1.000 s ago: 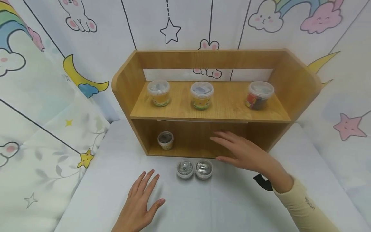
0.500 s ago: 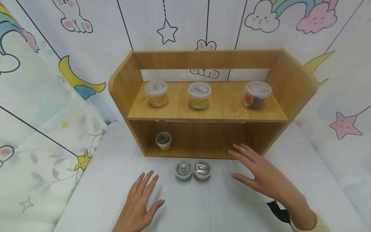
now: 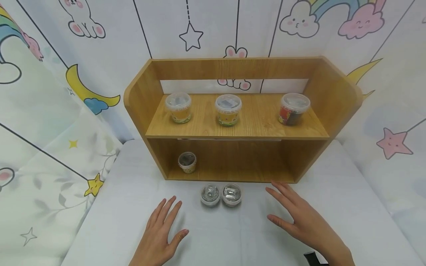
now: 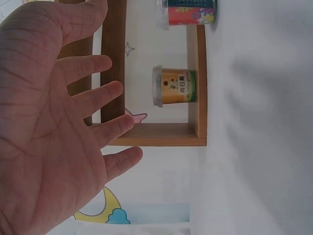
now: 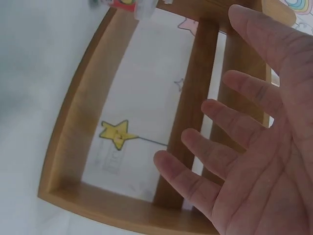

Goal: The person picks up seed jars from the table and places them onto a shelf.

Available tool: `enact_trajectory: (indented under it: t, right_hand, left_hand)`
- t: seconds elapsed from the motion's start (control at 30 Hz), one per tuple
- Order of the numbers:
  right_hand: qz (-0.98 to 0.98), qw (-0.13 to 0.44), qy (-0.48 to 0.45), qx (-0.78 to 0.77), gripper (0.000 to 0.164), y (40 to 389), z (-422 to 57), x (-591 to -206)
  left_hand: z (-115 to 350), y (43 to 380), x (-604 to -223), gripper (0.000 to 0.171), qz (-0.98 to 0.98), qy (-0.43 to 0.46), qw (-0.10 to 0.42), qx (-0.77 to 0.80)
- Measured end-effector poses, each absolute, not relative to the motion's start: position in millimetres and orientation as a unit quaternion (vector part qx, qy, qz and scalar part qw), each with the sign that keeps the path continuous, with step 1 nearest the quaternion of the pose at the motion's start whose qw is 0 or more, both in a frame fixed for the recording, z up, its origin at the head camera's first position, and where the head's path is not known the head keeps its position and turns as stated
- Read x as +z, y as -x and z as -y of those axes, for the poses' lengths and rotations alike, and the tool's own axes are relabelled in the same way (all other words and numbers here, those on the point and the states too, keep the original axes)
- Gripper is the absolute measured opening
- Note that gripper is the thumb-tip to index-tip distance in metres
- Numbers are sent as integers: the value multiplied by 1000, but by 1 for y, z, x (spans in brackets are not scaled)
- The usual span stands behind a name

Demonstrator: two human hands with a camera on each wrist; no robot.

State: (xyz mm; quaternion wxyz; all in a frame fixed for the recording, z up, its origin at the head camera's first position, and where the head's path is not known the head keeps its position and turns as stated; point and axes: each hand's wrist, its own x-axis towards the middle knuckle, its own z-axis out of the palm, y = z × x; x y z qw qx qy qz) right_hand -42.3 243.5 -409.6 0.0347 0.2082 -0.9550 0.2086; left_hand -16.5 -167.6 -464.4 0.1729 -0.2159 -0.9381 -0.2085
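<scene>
My left hand [image 3: 159,234] hovers over the white table at the lower left, fingers spread, holding nothing. On the right, my right hand [image 3: 304,220] is spread the same way, its fingertips near the shelf's front right corner. Between them, two small lidded tubs [image 3: 210,195] with silvery tops stand side by side in front of the wooden shelf [image 3: 236,133]. A similar small cup [image 3: 187,162] sits on the lower level at the left. In the left wrist view, an orange-labelled cup [image 4: 177,85] stands inside the shelf beyond my fingers.
The upper level bears two yellow-labelled clear cups, one at left [image 3: 179,108] and one mid-shelf [image 3: 228,110], plus a red and dark cup [image 3: 294,109] at right. Cartoon-printed cloth walls [image 3: 50,111] surround the table [image 3: 253,236]. A black band [image 3: 313,258] lies by my right wrist.
My right hand has drawn back from the lower level of the shelf, towards me and to the right. The left hand and the cups stay in place; the head view shifts slightly.
</scene>
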Motion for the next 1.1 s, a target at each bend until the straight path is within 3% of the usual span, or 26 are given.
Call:
enact_trajectory:
  t: [0.4, 1.1]
  right_hand:
    - [960, 40, -185, 206, 74, 32, -244, -416]
    - [959, 71, -194, 197, 76, 24, -244, -417]
  left_hand:
    - [161, 25, -462, 75, 939, 223, 162, -207]
    - [125, 105, -463, 78, 888, 350, 80, -287]
